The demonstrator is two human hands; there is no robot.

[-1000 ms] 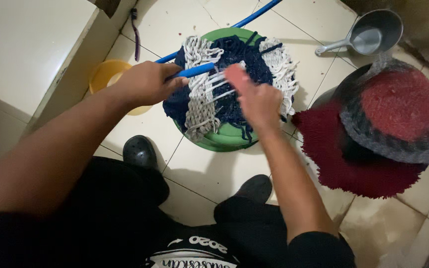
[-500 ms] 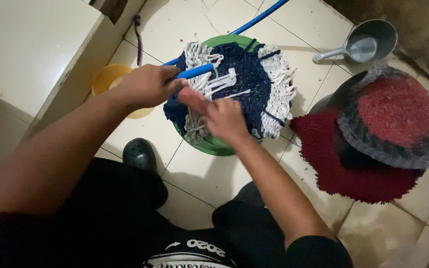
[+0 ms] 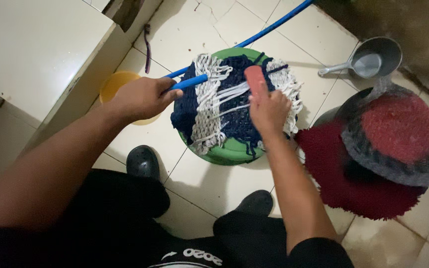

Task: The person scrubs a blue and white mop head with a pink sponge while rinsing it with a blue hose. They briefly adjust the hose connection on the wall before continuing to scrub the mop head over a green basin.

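The blue mop handle [image 3: 187,82] was gripped by the closed left hand [image 3: 142,98] while a reddish brush [image 3: 255,79] was clasped by the right hand [image 3: 269,109] over the mop head [image 3: 224,106] draped across the green basin's [image 3: 224,151] rim, which might be tipped by hard scrubbing.

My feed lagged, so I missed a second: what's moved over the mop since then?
The right hand, holding a reddish brush, swept from the mop's middle down toward its near left edge, then back up to the far right part. The left hand kept its grip on the blue handle. The mop stayed on the green basin; the red mats and scoop are unmoved.
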